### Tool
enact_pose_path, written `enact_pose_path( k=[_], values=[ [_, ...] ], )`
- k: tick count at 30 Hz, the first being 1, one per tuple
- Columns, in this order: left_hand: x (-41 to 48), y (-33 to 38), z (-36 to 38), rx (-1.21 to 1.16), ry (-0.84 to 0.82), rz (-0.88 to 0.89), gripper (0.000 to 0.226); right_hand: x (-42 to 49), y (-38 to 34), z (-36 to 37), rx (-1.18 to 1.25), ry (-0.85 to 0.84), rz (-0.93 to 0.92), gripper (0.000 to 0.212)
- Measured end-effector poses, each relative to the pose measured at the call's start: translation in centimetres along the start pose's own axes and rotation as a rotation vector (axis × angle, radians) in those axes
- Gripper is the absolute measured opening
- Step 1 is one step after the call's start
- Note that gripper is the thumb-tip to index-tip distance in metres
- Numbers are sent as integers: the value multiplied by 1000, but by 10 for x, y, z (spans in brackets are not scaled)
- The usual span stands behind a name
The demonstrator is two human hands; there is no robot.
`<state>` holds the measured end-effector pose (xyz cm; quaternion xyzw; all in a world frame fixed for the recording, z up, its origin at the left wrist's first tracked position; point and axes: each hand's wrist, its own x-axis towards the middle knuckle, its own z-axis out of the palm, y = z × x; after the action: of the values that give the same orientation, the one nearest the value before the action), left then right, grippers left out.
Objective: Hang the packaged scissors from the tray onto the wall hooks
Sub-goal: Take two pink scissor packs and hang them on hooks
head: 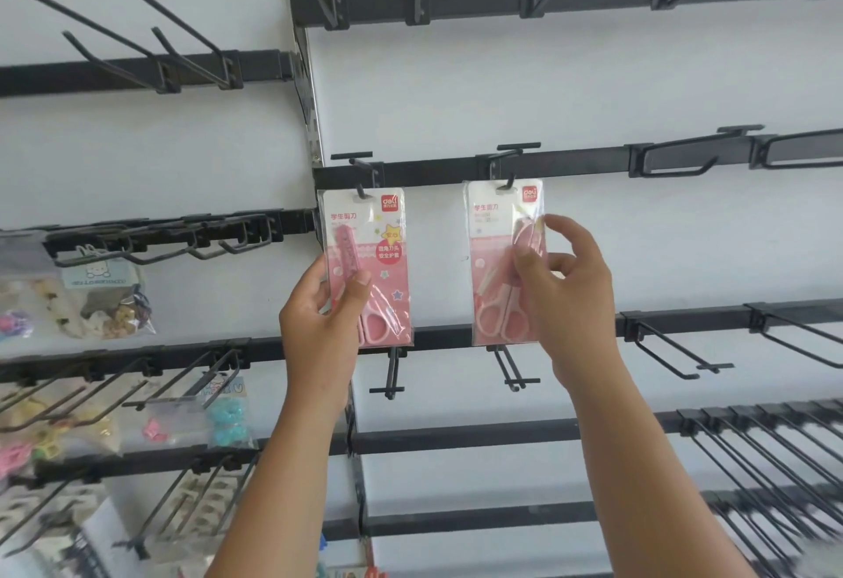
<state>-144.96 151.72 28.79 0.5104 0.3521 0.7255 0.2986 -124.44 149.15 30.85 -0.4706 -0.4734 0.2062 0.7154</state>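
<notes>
Two pink packaged scissors hang side by side on the white wall. The left pack [381,235] has its top hole on a black hook [360,187], and my left hand [326,308] grips its lower left edge with thumb in front. The right pack [495,253] hangs on a second black hook [508,183]. My right hand [565,294] holds its right edge between thumb and fingers, with the index finger raised. The tray is out of view.
Black rails [570,164] cross the wall in rows, with several bare hooks sticking out above, below [515,367] and at the right [675,349]. Bags of small trinkets [105,299] hang at the left. More hooks crowd the lower right [775,454].
</notes>
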Motion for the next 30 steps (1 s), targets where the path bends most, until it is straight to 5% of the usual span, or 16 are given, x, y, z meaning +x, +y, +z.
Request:
enact_pose_path(
  k=[6, 14, 30],
  values=[
    [0, -5, -2, 55, -45, -25, 19, -6, 3, -3, -18, -31, -7, 35],
    [-18, -14, -21, 273, 20, -1, 52, -35, 4, -1, -25, -36, -21, 32],
    [-88, -62, -114, 230, -136, -248, 15, -144, 72, 60, -73, -166, 249, 31]
  ],
)
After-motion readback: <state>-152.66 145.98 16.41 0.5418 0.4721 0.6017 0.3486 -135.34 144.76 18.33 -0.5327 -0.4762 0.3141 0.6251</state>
